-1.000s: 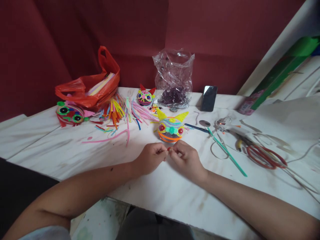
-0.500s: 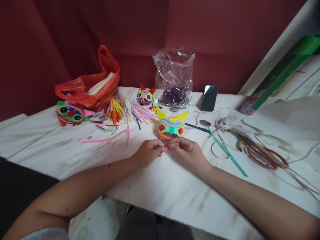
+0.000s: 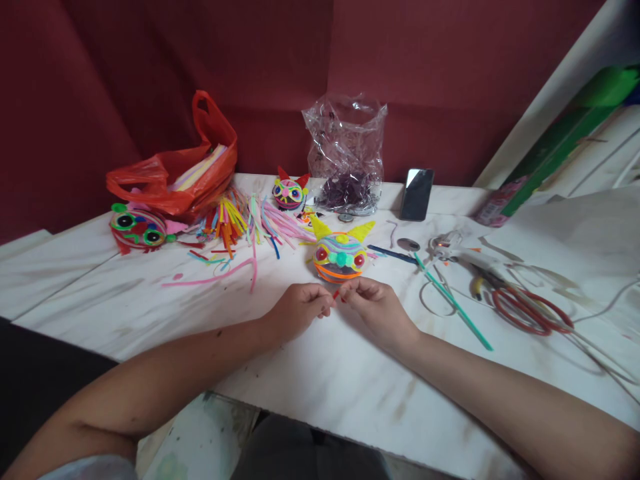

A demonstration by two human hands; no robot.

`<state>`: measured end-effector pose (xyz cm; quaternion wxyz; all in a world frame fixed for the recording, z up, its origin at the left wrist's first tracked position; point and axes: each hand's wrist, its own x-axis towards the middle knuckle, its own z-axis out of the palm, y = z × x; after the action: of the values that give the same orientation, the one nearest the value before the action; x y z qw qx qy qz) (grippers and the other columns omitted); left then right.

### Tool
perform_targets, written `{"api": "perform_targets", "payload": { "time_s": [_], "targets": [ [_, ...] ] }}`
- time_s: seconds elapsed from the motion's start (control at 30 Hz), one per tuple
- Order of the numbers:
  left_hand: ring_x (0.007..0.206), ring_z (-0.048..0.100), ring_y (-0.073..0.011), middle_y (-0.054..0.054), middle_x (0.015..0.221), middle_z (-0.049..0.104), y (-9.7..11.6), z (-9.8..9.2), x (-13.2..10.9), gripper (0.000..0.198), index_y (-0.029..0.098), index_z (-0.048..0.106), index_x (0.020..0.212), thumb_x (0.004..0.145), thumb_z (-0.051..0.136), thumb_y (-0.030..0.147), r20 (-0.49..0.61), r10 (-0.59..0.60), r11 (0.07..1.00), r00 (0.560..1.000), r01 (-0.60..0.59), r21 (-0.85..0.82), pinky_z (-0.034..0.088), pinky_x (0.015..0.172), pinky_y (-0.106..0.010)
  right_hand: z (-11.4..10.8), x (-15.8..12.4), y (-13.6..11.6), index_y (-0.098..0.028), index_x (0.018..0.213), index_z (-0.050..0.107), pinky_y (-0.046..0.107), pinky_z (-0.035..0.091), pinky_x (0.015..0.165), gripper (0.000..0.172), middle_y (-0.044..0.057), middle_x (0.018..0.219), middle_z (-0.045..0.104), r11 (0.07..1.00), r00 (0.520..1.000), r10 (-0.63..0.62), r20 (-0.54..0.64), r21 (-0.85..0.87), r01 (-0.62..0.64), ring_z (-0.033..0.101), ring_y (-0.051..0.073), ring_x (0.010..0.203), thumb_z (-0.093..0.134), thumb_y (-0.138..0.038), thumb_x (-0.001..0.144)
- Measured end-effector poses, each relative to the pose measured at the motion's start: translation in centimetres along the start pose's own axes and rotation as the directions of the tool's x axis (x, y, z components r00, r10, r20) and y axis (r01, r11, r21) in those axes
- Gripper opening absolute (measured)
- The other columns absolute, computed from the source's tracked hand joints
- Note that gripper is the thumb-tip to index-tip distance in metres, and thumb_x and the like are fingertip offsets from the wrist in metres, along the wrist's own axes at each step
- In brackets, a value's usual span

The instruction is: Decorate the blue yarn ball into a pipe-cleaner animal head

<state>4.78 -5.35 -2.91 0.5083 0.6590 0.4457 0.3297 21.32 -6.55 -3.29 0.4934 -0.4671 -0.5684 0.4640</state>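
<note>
My left hand [image 3: 299,311] and my right hand [image 3: 376,309] meet over the white table [image 3: 325,373], fingers pinched together. Between their fingertips is a small red pipe-cleaner piece [image 3: 337,294], held from both sides. Just behind the hands sits a round striped craft face [image 3: 341,256] with yellow ears, red eyes and a green nose. Both forearms rest on the table's near edge.
A red plastic bag [image 3: 175,175] with pipe cleaners and loose coloured pipe cleaners [image 3: 245,223] lie at the back left, beside two other craft faces [image 3: 137,229] [image 3: 289,193]. A clear bag [image 3: 347,155], a phone [image 3: 416,193], a green stick [image 3: 453,301], a glue gun [image 3: 463,253] and red-handled scissors [image 3: 527,310] lie to the right.
Both hands shifted slightly toward the striped craft face and back, still working the small red piece between the fingertips. Nothing else on the table moved.
</note>
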Motion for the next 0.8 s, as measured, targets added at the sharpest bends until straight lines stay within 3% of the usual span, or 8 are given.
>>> {"api": "perform_targets", "payload": {
  "time_s": [0.17, 0.3, 0.4, 0.57, 0.8],
  "targets": [
    [0.055, 0.042, -0.0096, 0.004, 0.056, 0.050, 0.6, -0.5, 0.2, 0.020, 0.017, 0.058, 0.062, 0.070, 0.057, 0.035, -0.152, 0.069, 0.995, 0.986, -0.056, 0.084, 0.033, 0.054, -0.023, -0.5, 0.4, 0.2, -0.019, 0.070, 0.064, 0.025, 0.039, 0.053, 0.024, 0.001, 0.062, 0.060, 0.987, 0.993, -0.103, -0.049, -0.129, 0.096, 0.050, 0.013, 0.058, 0.060, -0.043, 0.072],
    [0.057, 0.045, -0.0096, 0.004, 0.058, 0.052, 0.8, -1.5, 1.3, 0.020, 0.016, 0.063, 0.070, 0.066, 0.062, 0.036, -0.276, 0.038, 0.998, 0.960, -0.050, -0.035, 0.033, 0.056, -0.023, -1.7, 1.7, 0.8, -0.019, 0.072, 0.060, 0.026, 0.041, 0.056, 0.024, 0.002, 0.065, 0.060, 0.960, 0.951, -0.245, -0.186, -0.183, 0.212, 0.052, 0.015, 0.063, 0.060, -0.043, 0.073],
    [0.055, 0.044, -0.0088, 0.005, 0.055, 0.051, 1.2, -1.9, 1.8, 0.020, 0.015, 0.062, 0.067, 0.066, 0.062, 0.035, -0.225, 0.013, 0.998, 0.974, -0.026, -0.058, 0.032, 0.055, -0.023, -2.2, 2.2, 0.6, -0.020, 0.075, 0.059, 0.027, 0.044, 0.059, 0.022, 0.003, 0.070, 0.062, 0.945, 0.927, -0.298, -0.226, -0.209, 0.253, 0.054, 0.016, 0.067, 0.060, -0.042, 0.073],
    [0.054, 0.040, -0.0087, 0.005, 0.054, 0.048, 1.9, -1.3, 1.4, 0.021, 0.016, 0.059, 0.062, 0.067, 0.058, 0.036, -0.144, 0.017, 1.000, 0.989, -0.019, -0.011, 0.029, 0.053, -0.023, -1.5, 1.0, -0.4, -0.019, 0.074, 0.063, 0.025, 0.041, 0.053, 0.019, 0.001, 0.063, 0.060, 0.913, 0.941, -0.324, -0.095, -0.294, 0.284, 0.050, 0.013, 0.057, 0.058, -0.037, 0.075],
    [0.049, 0.031, -0.0075, 0.006, 0.051, 0.039, 1.8, -0.3, 1.1, 0.022, 0.016, 0.057, 0.063, 0.069, 0.057, 0.038, -0.155, 0.009, 1.000, 0.988, -0.006, 0.021, 0.024, 0.049, -0.022, -0.8, 0.4, -0.6, -0.018, 0.063, 0.062, 0.023, 0.037, 0.049, 0.021, 0.000, 0.055, 0.056, 0.971, 0.983, -0.162, -0.086, -0.192, 0.143, 0.046, 0.011, 0.052, 0.055, -0.037, 0.071]
  ]
}}
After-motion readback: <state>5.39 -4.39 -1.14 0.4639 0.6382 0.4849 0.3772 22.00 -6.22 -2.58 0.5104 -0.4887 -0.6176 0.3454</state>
